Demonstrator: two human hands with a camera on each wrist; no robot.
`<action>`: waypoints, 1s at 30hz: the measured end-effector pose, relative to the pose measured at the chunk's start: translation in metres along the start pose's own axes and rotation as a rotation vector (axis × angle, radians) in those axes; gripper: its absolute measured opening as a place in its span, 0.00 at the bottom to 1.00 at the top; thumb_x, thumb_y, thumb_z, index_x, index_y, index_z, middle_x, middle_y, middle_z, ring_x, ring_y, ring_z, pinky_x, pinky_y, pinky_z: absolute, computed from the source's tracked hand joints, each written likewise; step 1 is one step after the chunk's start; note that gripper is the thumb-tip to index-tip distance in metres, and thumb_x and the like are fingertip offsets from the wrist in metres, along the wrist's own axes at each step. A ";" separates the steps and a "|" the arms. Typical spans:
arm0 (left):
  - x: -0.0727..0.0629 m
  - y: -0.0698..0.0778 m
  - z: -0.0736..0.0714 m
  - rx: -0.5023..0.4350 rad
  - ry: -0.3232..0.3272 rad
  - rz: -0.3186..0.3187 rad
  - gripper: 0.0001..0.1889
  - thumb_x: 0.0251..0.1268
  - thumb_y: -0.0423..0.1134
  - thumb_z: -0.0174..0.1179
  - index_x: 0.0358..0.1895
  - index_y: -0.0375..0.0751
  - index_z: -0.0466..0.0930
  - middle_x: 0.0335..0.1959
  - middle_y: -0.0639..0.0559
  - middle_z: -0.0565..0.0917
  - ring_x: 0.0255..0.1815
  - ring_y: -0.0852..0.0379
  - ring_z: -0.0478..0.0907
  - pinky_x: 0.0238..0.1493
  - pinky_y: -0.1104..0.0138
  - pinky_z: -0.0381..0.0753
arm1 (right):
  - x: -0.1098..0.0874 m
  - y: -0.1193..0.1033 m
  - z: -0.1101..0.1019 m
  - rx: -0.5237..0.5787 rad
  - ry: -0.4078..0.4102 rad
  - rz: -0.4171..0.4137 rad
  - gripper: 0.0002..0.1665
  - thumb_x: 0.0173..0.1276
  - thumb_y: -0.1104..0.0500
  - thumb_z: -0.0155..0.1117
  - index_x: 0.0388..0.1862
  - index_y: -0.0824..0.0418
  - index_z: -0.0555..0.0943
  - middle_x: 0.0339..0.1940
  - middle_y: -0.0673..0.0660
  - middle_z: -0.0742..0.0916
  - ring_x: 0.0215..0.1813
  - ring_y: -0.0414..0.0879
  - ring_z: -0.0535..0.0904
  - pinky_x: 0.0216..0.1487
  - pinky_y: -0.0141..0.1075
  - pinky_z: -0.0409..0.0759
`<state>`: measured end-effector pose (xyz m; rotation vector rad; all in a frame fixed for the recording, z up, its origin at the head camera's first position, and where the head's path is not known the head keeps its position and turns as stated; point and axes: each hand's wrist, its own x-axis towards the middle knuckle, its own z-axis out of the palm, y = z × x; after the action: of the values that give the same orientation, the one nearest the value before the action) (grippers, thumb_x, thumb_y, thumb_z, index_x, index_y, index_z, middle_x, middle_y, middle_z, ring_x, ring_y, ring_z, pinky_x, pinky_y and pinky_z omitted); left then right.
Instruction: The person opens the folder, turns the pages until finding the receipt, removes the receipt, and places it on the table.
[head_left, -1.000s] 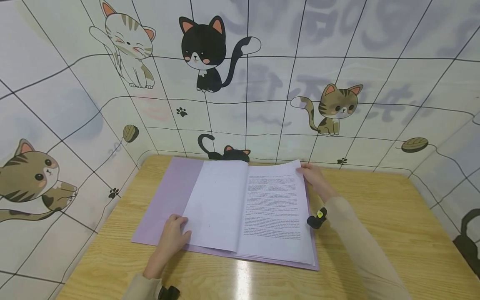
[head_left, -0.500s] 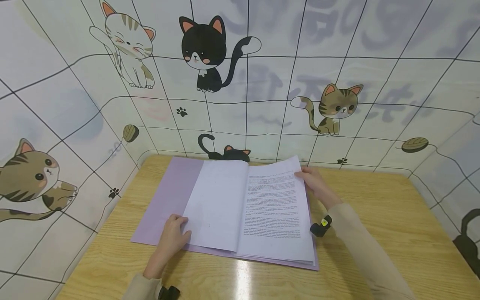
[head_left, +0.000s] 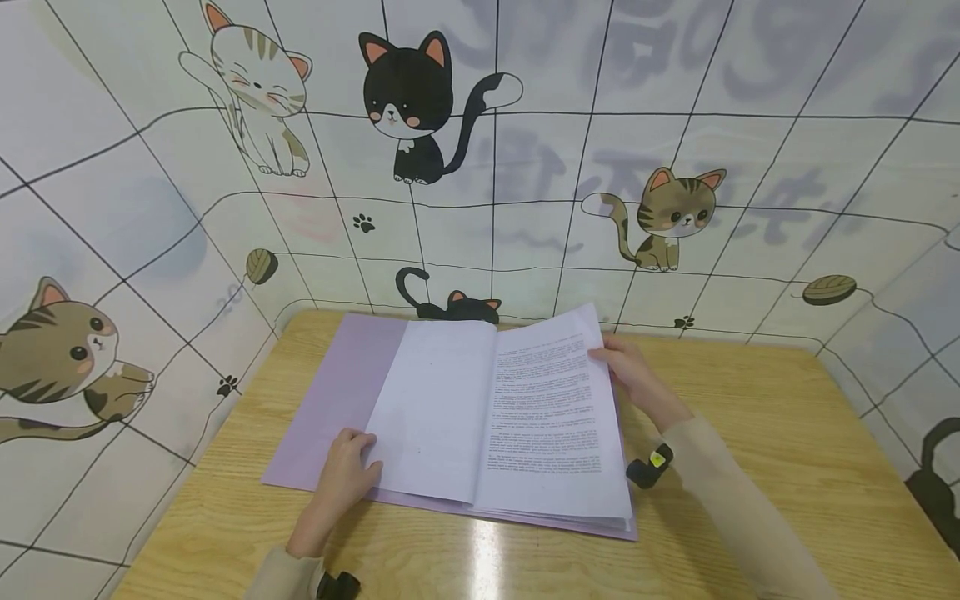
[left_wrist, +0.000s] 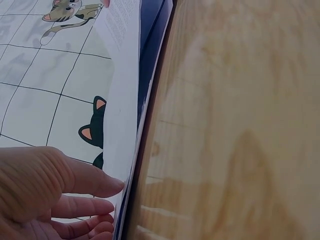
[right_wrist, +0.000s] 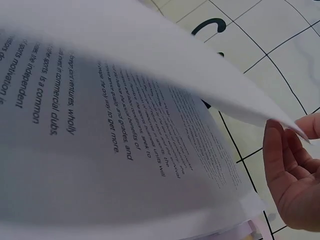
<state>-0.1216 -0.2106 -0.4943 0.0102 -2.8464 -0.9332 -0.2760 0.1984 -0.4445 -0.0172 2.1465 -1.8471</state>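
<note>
A lilac folder (head_left: 321, 417) lies spread wide on the table, with white sheets bound inside. Its left sheet (head_left: 431, 408) looks almost blank, while the right page (head_left: 543, 417) carries dense printed text. My left hand (head_left: 343, 471) rests on the lower left edge of the blank sheet, fingers loosely bent. At the upper right edge, my right hand (head_left: 633, 372) pinches the printed page between thumb and fingers. In the right wrist view that lifted page (right_wrist: 170, 55) arches above another printed sheet (right_wrist: 125, 175), held near its corner by the right hand (right_wrist: 300, 185).
The wooden table (head_left: 757, 450) extends around the folder. A white wall panel (head_left: 540, 167) with grid lines and cartoon cats stands right behind it, and similar panels flank both sides. Black cameras (head_left: 650, 467) sit at the wrists.
The right hand has slid slightly down and outward along the page's edge. The upper right corner of that page has risen and bent upward. My left hand stays put.
</note>
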 end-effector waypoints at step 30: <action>0.002 0.003 0.000 0.043 -0.020 0.054 0.17 0.44 0.26 0.63 0.41 0.21 0.79 0.41 0.32 0.76 0.45 0.36 0.73 0.47 0.47 0.74 | -0.031 -0.013 0.026 0.097 -0.118 0.019 0.30 0.70 0.58 0.53 0.67 0.69 0.63 0.48 0.60 0.82 0.44 0.48 0.82 0.43 0.39 0.80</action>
<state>-0.1237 -0.2086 -0.4922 -0.0711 -2.8690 -0.8664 -0.2429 0.1777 -0.4280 -0.0820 1.9694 -1.8881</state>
